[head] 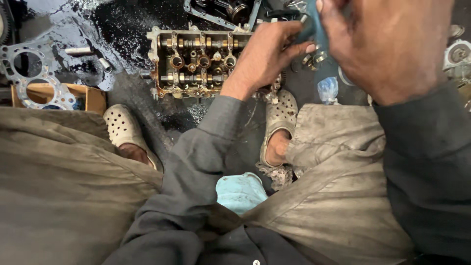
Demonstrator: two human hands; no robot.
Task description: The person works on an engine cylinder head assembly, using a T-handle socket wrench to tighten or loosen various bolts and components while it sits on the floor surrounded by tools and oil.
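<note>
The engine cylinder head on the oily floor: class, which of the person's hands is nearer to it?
Left. The left hand overlaps the right end of the cylinder head, gripping a blue cloth. The right hand is off to its right, raised nearer the camera.

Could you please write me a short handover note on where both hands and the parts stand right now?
Left hand: raised over the cylinder head, fingers closed on a small metal part that is mostly hidden.
Right hand: close to the camera, gripping a blue cloth against that same part.
Cylinder head lies on the oily floor between the two sandals. Head gasket rests on a cardboard box at left; a small blue-tinted bottle stands near the right foot.
Done and left: cannot tell from this view.
</note>
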